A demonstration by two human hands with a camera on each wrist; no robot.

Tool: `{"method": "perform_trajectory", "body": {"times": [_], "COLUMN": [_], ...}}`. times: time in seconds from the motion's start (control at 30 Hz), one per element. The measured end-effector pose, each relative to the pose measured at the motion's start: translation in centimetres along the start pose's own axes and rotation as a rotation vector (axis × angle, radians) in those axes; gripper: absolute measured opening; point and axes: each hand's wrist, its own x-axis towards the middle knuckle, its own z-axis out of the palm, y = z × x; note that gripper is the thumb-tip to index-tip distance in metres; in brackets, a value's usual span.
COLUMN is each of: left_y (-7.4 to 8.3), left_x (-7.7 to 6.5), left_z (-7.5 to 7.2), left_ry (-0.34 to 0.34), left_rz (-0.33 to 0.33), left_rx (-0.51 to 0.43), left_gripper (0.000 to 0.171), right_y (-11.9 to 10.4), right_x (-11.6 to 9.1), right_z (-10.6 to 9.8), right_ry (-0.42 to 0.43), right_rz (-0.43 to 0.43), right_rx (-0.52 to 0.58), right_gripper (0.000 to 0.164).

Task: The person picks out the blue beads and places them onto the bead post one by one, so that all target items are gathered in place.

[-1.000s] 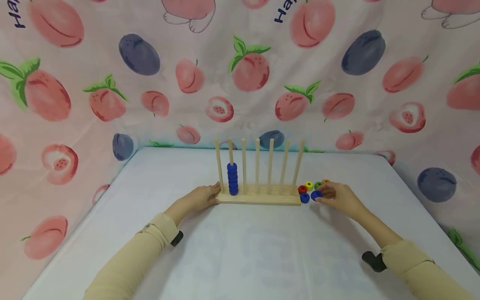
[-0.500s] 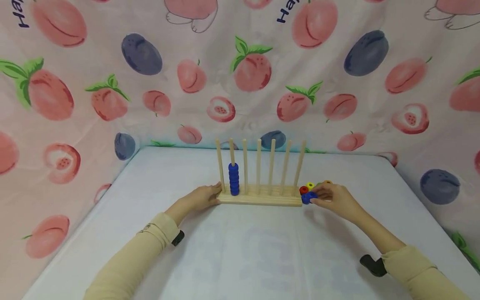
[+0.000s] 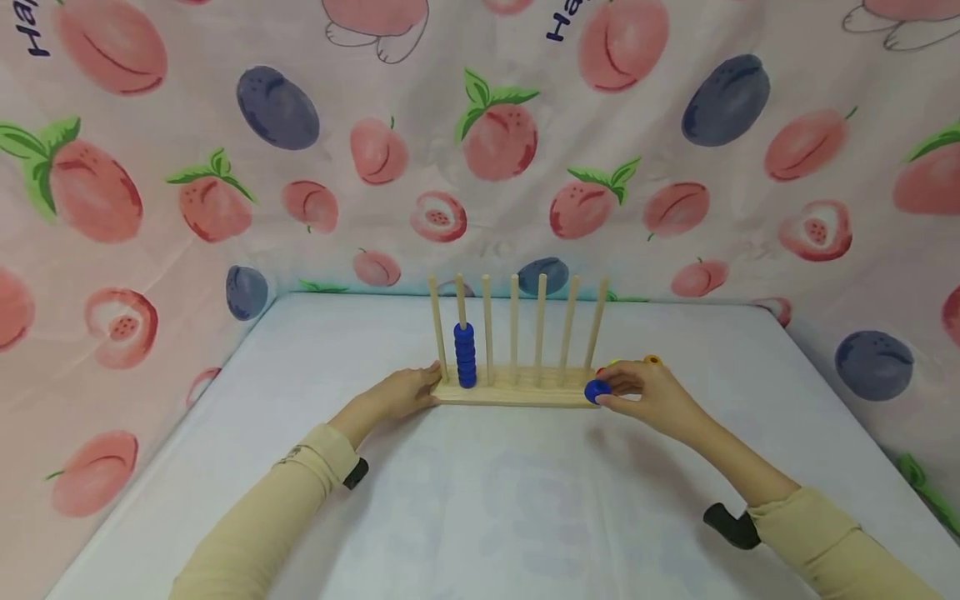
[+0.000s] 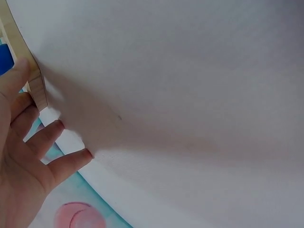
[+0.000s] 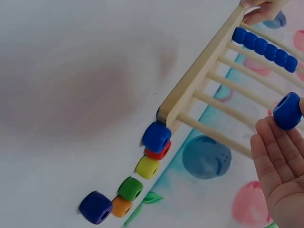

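A wooden peg rack (image 3: 517, 396) with several upright pegs stands on the table. Blue beads (image 3: 465, 357) are stacked on its second peg from the left. My left hand (image 3: 401, 394) grips the rack's left end, thumb against the base (image 4: 19, 40) and forefinger at its end; the other fingers spread over the cloth. Between thumb and fingertips my right hand (image 3: 651, 398) pinches a single blue bead (image 3: 597, 391), held in front of the rack's right end. The right wrist view shows this bead's hole (image 5: 287, 110) near the fingertips, with the thumb barely in view.
Beside the rack's right end lie loose beads: blue (image 5: 156, 136), red (image 5: 159, 150), yellow (image 5: 147, 167), green (image 5: 130, 189), orange (image 5: 122, 206) and dark blue (image 5: 96, 207). My right hand covers most of them in the head view. A fruit-print cloth (image 3: 450, 150) hangs behind the table.
My right hand has moved left with the blue bead, from among the loose beads to the rack's right end. The left hand has stayed at the rack's left end.
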Motion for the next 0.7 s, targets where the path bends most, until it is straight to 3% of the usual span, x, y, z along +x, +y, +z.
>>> {"method": "perform_trajectory", "body": {"times": [0.27,0.7], "left_y": [0.3,0.1], "left_x": [-0.2,0.1], "left_z": [0.1,-0.1], "left_ry": [-0.028,-0.019], "left_rz": [-0.031,-0.027], "left_rx": [-0.014,-0.027], "left_gripper": [0.056,0.057], "right_y": [-1.4,-3.2], "right_x": [0.2,1.6], "right_z": [1.0,1.7], "right_ry": [-0.044,-0.052], "right_rz": [0.061,0.0], "right_rx": [0.006,0.029], "right_gripper": [0.029,0.03]}}
